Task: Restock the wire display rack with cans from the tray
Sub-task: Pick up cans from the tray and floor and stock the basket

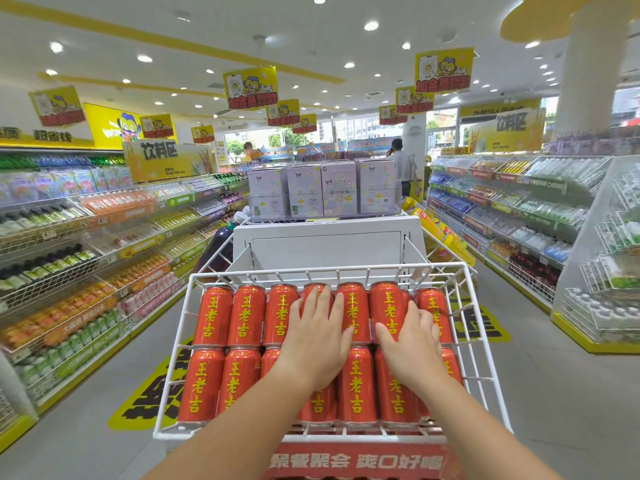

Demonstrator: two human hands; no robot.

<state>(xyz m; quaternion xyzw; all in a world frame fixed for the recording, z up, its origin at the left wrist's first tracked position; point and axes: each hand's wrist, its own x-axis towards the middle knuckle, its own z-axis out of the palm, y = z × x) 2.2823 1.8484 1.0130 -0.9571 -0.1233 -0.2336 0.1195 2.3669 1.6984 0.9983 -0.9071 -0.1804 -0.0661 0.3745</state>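
A white wire display rack (180, 327) stands in front of me, holding two rows of red cans (213, 317) with yellow characters, lying on their sides. My left hand (315, 337) lies flat with straight fingers on the cans at the middle of the rack. My right hand (412, 341) rests flat on the cans just to its right, fingers spread. Neither hand grips a can. A red tray (356, 460) with white characters shows below the rack's front edge; its contents are hidden.
A white cabinet (325, 244) with stacked lilac boxes (322, 188) stands behind the rack. Drink shelves line the aisle on the left (69, 258) and the right (519, 216). A person (403, 164) stands far down the aisle. Grey floor runs on both sides.
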